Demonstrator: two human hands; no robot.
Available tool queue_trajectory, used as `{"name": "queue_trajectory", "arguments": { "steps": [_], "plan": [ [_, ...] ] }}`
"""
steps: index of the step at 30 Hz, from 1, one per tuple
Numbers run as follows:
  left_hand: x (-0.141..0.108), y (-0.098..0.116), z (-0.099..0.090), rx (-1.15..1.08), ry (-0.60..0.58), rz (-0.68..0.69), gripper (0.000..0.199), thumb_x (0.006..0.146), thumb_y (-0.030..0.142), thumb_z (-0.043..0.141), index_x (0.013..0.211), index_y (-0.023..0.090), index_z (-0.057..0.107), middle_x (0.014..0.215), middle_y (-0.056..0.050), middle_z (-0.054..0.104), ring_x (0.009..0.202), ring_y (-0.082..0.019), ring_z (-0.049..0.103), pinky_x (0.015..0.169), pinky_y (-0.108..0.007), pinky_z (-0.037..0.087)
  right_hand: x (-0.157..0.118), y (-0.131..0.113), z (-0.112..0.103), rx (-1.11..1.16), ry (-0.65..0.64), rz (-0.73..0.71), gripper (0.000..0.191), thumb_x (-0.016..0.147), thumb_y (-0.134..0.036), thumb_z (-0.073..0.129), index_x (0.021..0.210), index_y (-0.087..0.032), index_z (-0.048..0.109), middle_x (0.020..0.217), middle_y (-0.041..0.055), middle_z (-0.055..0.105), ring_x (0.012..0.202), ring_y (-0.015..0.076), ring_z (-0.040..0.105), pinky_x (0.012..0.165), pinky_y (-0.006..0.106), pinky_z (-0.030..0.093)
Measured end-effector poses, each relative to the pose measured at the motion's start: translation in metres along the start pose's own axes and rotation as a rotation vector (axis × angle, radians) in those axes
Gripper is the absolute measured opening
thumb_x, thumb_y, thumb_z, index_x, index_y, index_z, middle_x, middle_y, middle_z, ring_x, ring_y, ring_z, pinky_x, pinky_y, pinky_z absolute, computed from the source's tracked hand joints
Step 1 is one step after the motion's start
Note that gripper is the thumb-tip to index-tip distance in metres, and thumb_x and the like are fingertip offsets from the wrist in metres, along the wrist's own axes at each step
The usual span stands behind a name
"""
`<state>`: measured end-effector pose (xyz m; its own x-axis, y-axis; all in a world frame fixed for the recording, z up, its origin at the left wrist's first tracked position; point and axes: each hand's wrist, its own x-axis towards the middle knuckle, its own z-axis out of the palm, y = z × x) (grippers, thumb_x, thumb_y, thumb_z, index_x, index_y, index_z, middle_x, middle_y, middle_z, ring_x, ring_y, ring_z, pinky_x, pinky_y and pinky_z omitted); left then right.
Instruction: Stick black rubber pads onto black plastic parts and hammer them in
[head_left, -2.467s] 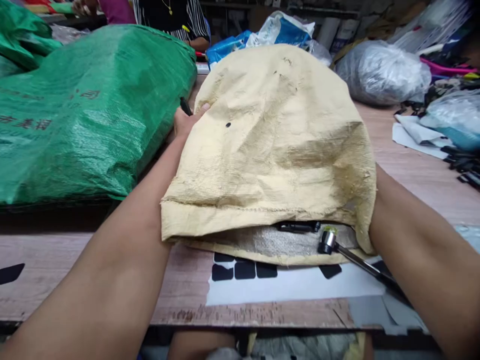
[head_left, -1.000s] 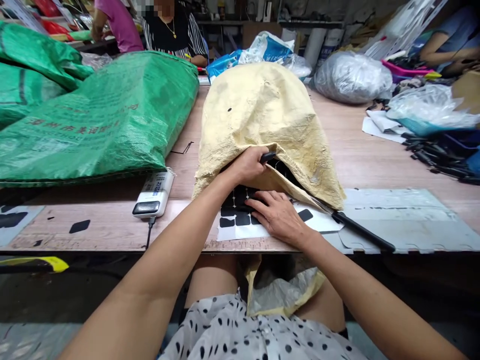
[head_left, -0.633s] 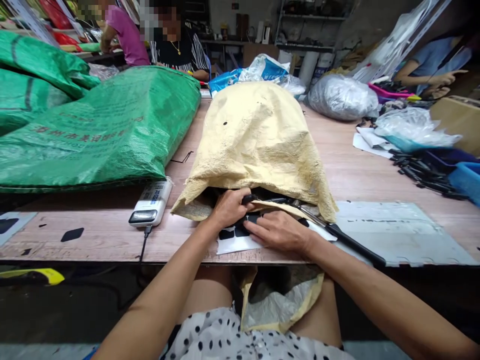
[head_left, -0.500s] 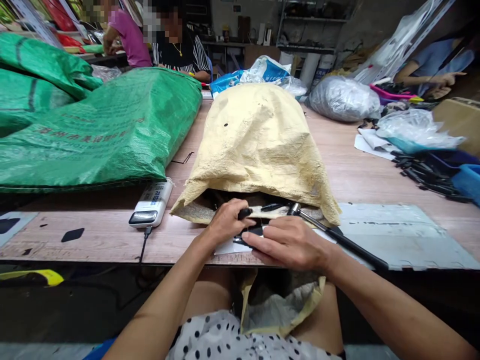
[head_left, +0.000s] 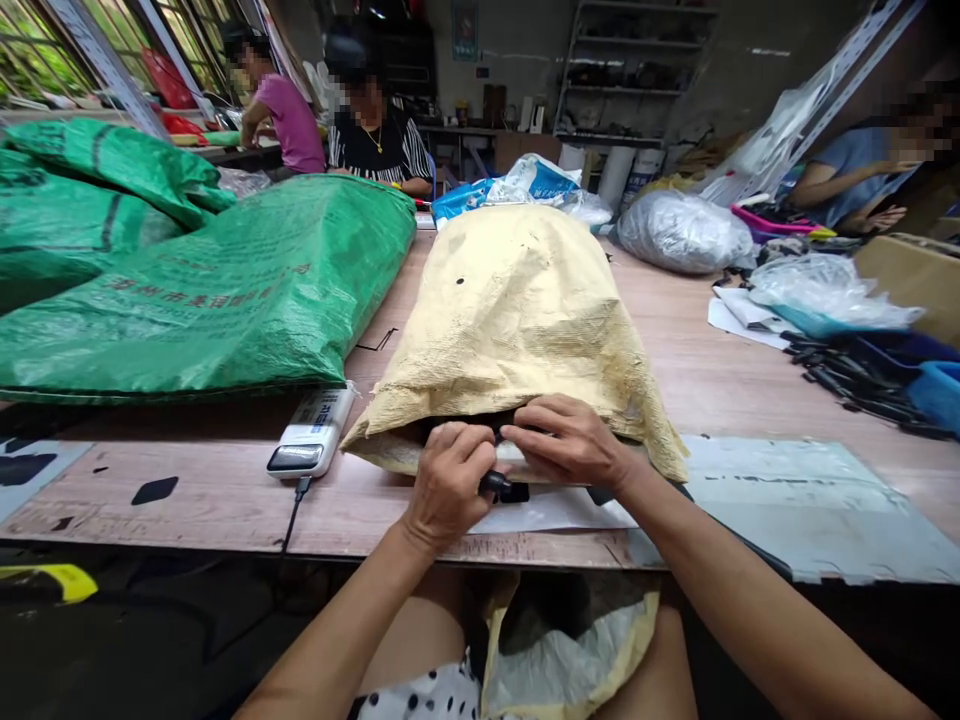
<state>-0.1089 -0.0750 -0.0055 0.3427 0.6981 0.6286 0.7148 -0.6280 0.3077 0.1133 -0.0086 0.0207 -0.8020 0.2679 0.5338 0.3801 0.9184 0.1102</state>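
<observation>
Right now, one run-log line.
left hand: grips black piece | right hand: at open mouth of cream sack | white power bank: cable attached, beside green sack

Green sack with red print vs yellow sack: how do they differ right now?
Print: the green sack carries dark red characters; the yellow sack shows only small dark marks.
Mouth: the yellow sack gapes at its near edge, with the left hand and right hand there; the green sack shows no opening.
Size: the green sack looks wider than the yellow sack.
Shared: both bulge and lie on the table.
</observation>
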Motion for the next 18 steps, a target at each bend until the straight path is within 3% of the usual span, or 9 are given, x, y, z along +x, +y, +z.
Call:
{"name": "queue_trajectory", "arguments": {
  "steps": [1, 3, 6, 9, 12, 18],
  "plan": [
    [0.004, 0.000, 0.004, 0.081, 0.046, 0.013, 0.012, 0.089, 0.031, 0.067, 0.081, 0.023, 0.064, 0.114, -0.010, 0.070, 0.109, -0.030, 0.059, 0.099, -0.052, 0.045, -0.003, 0.003, -0.007, -0.055, 0.057, 0.060, 0.037, 0.094, -0.030, 0.056, 0.130, -0.029, 0.060, 0.115, 0.0070, 0.064, 0.105, 0.0212, 0.057, 0.093, 0.039, 0.046],
    [0.016, -0.003, 0.015, 0.188, 0.091, 0.017, 0.009, 0.087, 0.033, 0.069, 0.085, 0.024, 0.067, 0.140, -0.011, 0.057, 0.134, -0.037, 0.044, 0.112, -0.061, 0.031, -0.006, 0.014, -0.013, -0.236, 0.142, 0.321, 0.047, 0.092, -0.038, 0.059, 0.138, -0.032, 0.055, 0.131, 0.0089, 0.058, 0.122, 0.0282, 0.051, 0.101, 0.047, 0.042],
    [0.041, -0.020, 0.037, 0.210, 0.027, -0.021, 0.016, 0.085, 0.036, 0.071, 0.084, 0.021, 0.068, 0.159, -0.012, 0.034, 0.150, -0.044, 0.015, 0.116, -0.072, 0.012, -0.006, 0.036, -0.002, -0.435, 0.095, 0.702, 0.066, 0.088, -0.057, 0.057, 0.147, -0.031, 0.046, 0.156, 0.0112, 0.034, 0.143, 0.0425, 0.026, 0.107, 0.060, 0.032],
    [0.061, -0.043, 0.055, 0.163, -0.074, -0.072, 0.022, 0.083, 0.040, 0.073, 0.079, 0.018, 0.068, 0.163, -0.012, 0.028, 0.150, -0.048, 0.010, 0.112, -0.078, 0.007, -0.008, 0.054, 0.023, -0.446, -0.039, 0.772, 0.064, 0.091, -0.062, 0.049, 0.148, -0.034, 0.045, 0.164, 0.0087, 0.020, 0.146, 0.0469, 0.015, 0.107, 0.065, 0.027],
    [0.072, -0.061, 0.066, 0.122, -0.115, -0.077, 0.025, 0.082, 0.042, 0.074, 0.078, 0.018, 0.069, 0.163, -0.012, 0.029, 0.151, -0.046, 0.010, 0.113, -0.076, 0.004, -0.011, 0.066, 0.041, -0.445, -0.058, 0.787, 0.061, 0.093, -0.059, 0.046, 0.150, -0.037, 0.041, 0.166, 0.0065, 0.016, 0.147, 0.0474, 0.011, 0.108, 0.065, 0.022],
    [0.083, -0.078, 0.076, 0.068, -0.105, -0.056, 0.026, 0.083, 0.045, 0.072, 0.077, 0.019, 0.071, 0.161, -0.009, 0.034, 0.150, -0.044, 0.014, 0.116, -0.070, 0.007, -0.010, 0.081, 0.046, -0.485, -0.055, 0.801, 0.063, 0.093, -0.058, 0.045, 0.152, -0.038, 0.036, 0.167, 0.0043, 0.010, 0.148, 0.0469, 0.009, 0.109, 0.065, 0.019]
  ]
}}
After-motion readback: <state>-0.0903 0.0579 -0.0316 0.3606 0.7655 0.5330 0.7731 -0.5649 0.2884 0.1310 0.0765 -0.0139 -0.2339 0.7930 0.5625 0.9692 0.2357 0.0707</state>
